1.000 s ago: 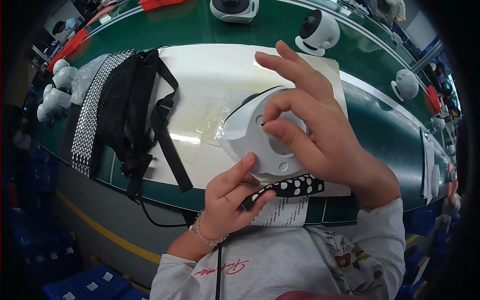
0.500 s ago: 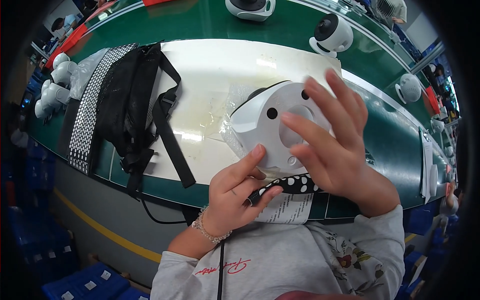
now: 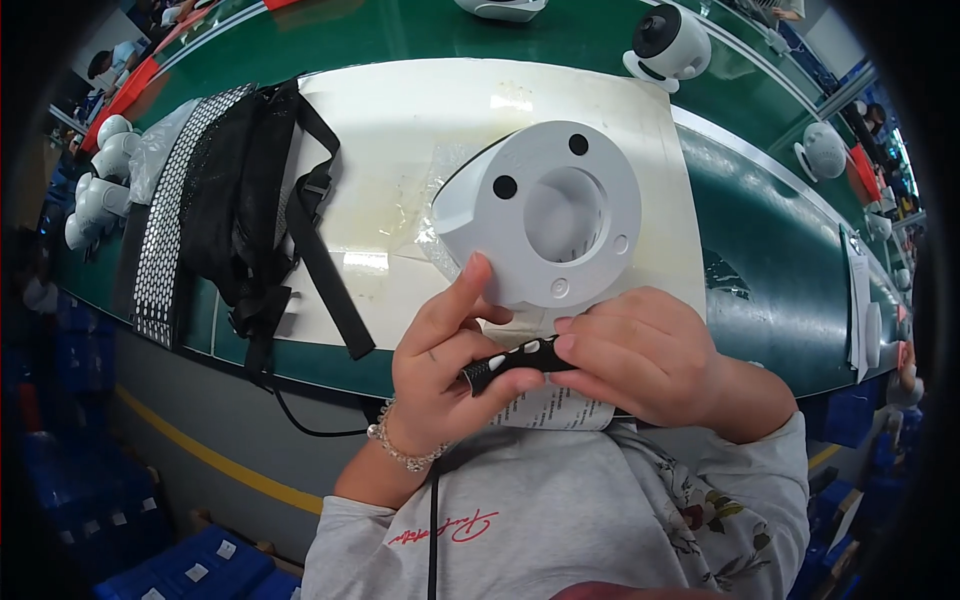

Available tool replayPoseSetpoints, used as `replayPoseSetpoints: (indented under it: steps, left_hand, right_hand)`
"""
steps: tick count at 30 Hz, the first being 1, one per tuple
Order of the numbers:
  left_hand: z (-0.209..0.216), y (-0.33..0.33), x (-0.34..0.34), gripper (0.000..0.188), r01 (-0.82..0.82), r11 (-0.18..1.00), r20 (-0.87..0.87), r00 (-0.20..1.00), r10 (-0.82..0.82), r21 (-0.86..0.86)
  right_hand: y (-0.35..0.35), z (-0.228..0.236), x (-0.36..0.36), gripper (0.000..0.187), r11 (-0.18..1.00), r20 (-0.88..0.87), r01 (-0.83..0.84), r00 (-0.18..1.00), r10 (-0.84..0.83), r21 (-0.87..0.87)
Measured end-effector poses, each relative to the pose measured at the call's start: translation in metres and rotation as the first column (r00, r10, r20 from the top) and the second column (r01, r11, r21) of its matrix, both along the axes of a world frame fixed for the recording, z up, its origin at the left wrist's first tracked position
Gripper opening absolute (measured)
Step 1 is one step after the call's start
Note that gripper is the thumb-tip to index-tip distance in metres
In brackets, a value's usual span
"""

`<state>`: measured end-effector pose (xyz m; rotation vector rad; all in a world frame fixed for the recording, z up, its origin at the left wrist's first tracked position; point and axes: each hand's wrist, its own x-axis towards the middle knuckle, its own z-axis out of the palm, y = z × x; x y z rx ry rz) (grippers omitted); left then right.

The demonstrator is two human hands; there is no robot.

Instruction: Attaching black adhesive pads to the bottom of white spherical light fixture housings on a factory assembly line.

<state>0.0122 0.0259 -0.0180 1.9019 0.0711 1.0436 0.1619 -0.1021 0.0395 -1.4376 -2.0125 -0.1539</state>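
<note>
A white rounded camera-like device [image 3: 622, 205] lies tipped on its side, its round base turned up toward me. The base has a deep round recess and two black round pads. My left hand [image 3: 435, 345] is closed on a black strip with white round spots [image 3: 507, 362], pinched between thumb and fingers, while its index fingertip touches the lower left of the device. The fingers of my right hand [image 3: 645, 355] are closed on the strip's right end, just below the base. What lies under those fingertips is hidden. Beneath the strip sits a printed label sheet [image 3: 560, 410].
A pale board [image 3: 400, 110] covers part of the green table [image 3: 745, 225]. Black strapped bag [image 3: 235, 200] and clear plastic [image 3: 165, 155] lie left. Similar white devices stand at far left, at the back [image 3: 670, 45] and at right [image 3: 822, 150]. A clipboard [image 3: 856, 310] rests at the right edge.
My right hand has come down from over the device's base and closed on the strip. The base is uncovered to view and sits slightly farther away. My left hand keeps its hold.
</note>
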Motion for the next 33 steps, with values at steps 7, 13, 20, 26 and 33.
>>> replayPoseSetpoints:
  steps: [7,13,20,26,33]
  left_hand:
    - [0.001,0.001,-0.004,0.038,0.109,0.994,0.019,0.994,-0.109,0.009]
    - [-0.001,0.002,-0.003,0.032,0.159,0.986,0.024,0.987,-0.161,0.049]
    - [0.0,-0.001,-0.003,0.025,0.119,0.993,0.065,0.991,-0.12,0.014]
    - [0.002,-0.002,-0.006,0.024,0.007,0.994,0.062,0.998,-0.013,0.108]
    - [0.004,-0.004,-0.006,0.023,-0.03,0.983,0.03,0.999,0.025,0.181]
  right_hand:
    - [-0.005,-0.002,0.007,0.031,0.989,-0.259,-0.107,0.963,0.076,-0.107]
    - [-0.008,-0.009,0.012,0.028,0.982,-0.379,-0.117,0.924,0.053,-0.146]
    - [-0.002,-0.003,0.015,0.025,0.985,-0.246,-0.167,0.957,0.151,-0.044]
    - [-0.002,0.007,-0.006,0.026,0.999,-0.066,-0.037,0.997,0.038,0.006]
    - [0.003,-0.003,-0.01,0.031,0.999,-0.308,-0.048,0.95,0.045,-0.003]
